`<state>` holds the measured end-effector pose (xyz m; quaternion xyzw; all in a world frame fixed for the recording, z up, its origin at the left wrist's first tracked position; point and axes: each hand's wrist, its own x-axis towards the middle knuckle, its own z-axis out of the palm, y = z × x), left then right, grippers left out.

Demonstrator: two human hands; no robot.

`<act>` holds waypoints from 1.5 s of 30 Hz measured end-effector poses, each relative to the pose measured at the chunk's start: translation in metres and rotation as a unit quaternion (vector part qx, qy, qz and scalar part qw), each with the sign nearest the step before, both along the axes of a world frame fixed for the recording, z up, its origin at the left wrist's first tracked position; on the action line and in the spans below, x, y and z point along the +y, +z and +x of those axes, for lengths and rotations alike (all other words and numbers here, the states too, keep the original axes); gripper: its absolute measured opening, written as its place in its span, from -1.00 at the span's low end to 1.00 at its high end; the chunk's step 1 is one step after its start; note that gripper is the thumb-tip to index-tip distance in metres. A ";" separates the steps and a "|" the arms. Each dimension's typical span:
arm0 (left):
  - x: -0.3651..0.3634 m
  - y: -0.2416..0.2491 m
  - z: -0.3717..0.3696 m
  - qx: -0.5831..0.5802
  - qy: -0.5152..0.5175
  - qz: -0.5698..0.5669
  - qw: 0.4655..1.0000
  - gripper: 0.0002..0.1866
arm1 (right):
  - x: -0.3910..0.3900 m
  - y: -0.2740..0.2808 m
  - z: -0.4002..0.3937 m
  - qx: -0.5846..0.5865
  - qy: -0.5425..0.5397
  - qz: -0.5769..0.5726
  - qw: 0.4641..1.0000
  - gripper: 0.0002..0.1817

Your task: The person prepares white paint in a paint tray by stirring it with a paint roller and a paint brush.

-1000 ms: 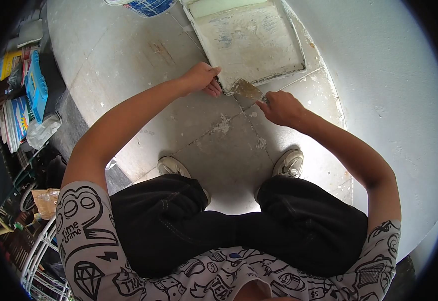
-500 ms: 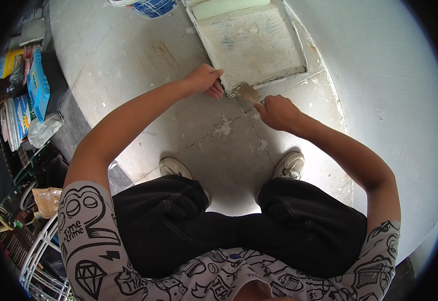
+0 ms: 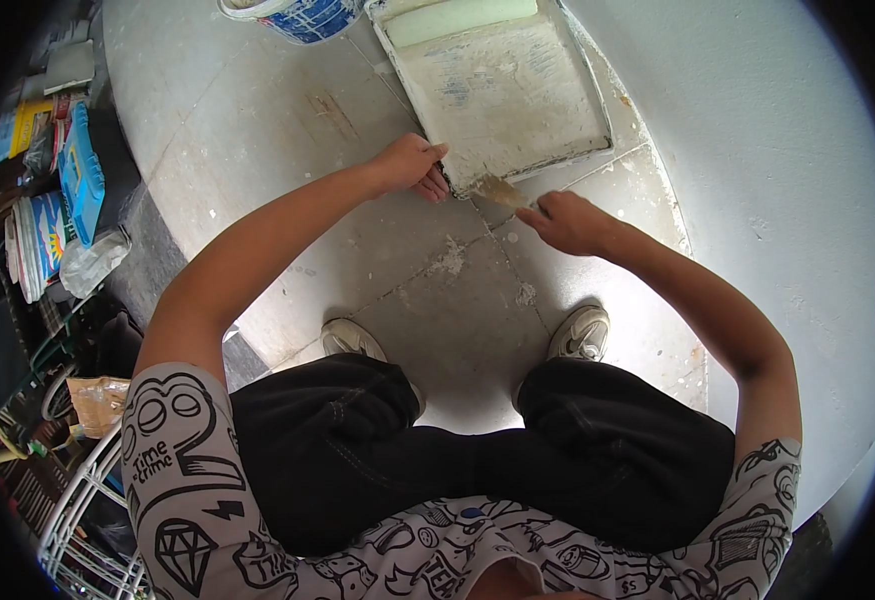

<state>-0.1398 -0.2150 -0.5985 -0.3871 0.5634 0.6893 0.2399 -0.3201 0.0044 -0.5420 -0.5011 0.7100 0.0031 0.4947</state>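
Note:
A paint tray (image 3: 517, 110), crusted with whitish paint, lies on the floor ahead of me. My left hand (image 3: 412, 167) grips its near-left corner, thumb on top and fingers curled down along the outer side. In my right hand (image 3: 565, 222) is a putty knife (image 3: 500, 191), its handle mostly hidden by the closed fingers. The flat, paint-smeared blade is tilted and touches the tray's near edge close to that corner. A pale green paint roller (image 3: 464, 18) rests across the far end of the tray.
A blue-and-white bucket (image 3: 304, 16) stands to the tray's left. The white wall (image 3: 777, 200) rises on the right. At left are books (image 3: 35, 240), a blue plastic case (image 3: 81, 175) and a white wire rack (image 3: 82, 510). Paint flakes (image 3: 448, 256) lie on the tiled floor (image 3: 287, 230).
My right hand has shifted slightly right, and the putty knife blade now lies at a flatter, narrower angle at the tray edge. My left hand keeps its place on the corner.

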 end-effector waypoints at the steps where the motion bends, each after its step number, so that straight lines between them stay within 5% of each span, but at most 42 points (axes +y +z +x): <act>1: -0.001 -0.002 0.000 0.002 0.001 0.000 1.000 -0.48 | 0.002 0.006 0.000 -0.015 -0.011 0.023 1.000 -0.30; 7: -0.002 -0.004 0.002 0.007 0.000 0.009 1.000 -0.49 | -0.016 0.020 0.000 -0.097 -0.156 0.198 0.963 -0.33; 14: -0.002 -0.006 0.002 0.005 0.011 0.017 1.000 -0.50 | -0.052 0.041 -0.018 -0.143 -0.174 0.268 0.937 -0.44; 19: -0.003 -0.006 0.003 0.006 0.008 0.014 1.000 -0.49 | -0.044 0.041 0.006 -0.016 -0.036 0.195 0.980 -0.32; 22: -0.002 -0.005 0.002 0.002 0.005 0.011 1.000 -0.49 | -0.022 0.025 0.023 0.070 0.045 0.058 0.995 -0.41; 31: -0.001 -0.004 0.001 0.002 0.005 0.013 1.000 -0.48 | -0.005 -0.003 0.010 0.034 -0.007 0.012 0.999 -0.36; 34: -0.002 -0.004 0.001 0.002 0.004 0.015 1.000 -0.48 | -0.031 0.038 -0.007 -0.079 -0.084 0.199 0.973 -0.32; 38: -0.001 0.000 0.000 -0.004 -0.001 -0.001 1.000 -0.49 | -0.035 0.032 -0.011 -0.089 -0.089 0.204 0.971 -0.30; 41: 0.000 0.000 0.001 -0.005 0.000 0.000 1.000 -0.49 | -0.046 0.032 -0.007 -0.046 -0.055 0.212 0.975 -0.32; 45: -0.002 -0.004 0.001 0.002 0.000 0.002 1.000 -0.49 | -0.022 0.024 0.027 0.082 0.030 0.063 0.994 -0.43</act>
